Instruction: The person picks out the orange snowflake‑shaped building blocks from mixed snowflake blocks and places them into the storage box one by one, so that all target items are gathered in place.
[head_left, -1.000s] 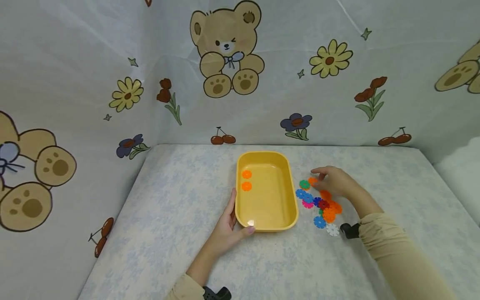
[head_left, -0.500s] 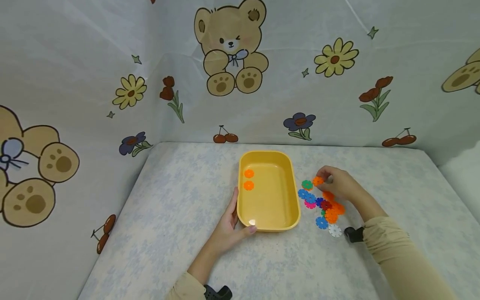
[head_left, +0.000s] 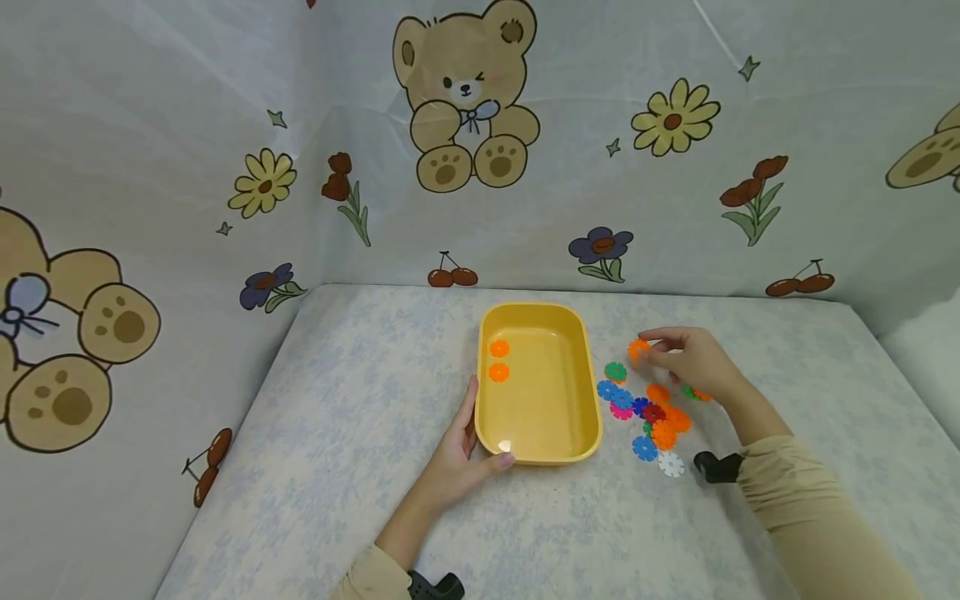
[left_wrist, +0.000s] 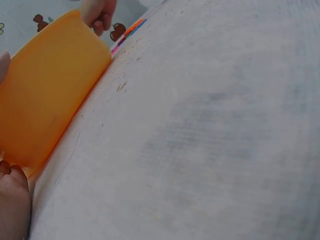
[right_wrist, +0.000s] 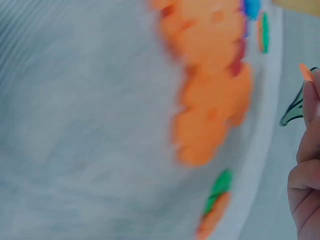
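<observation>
My left hand (head_left: 453, 467) grips the lower left corner of a yellow plastic tray (head_left: 540, 408), thumb over the near rim and fingers along the outside wall. Two orange notched building discs (head_left: 498, 372) lie at the tray's left side. To the right of the tray, my right hand (head_left: 696, 358) pinches another orange notched disc (head_left: 637, 350) between thumb and fingertip. That disc (right_wrist: 306, 73) appears edge-on, above the table, in the right wrist view. Below the hand lies a loose pile of notched discs, with orange discs (head_left: 664, 433), blue discs (head_left: 622, 398) and a red disc (head_left: 654, 413).
A green disc (head_left: 616, 372) lies over an orange one near the tray's right wall. Another green disc (head_left: 687, 391), with orange beside it, lies under the right wrist. A white disc (head_left: 671, 464) is nearest me. Patterned cloth (head_left: 525, 233) rises behind the table.
My right hand has closed on an orange disc beside the green one, raised it and drawn slightly right. A green and an orange disc now show under the wrist. The left hand keeps its grip.
</observation>
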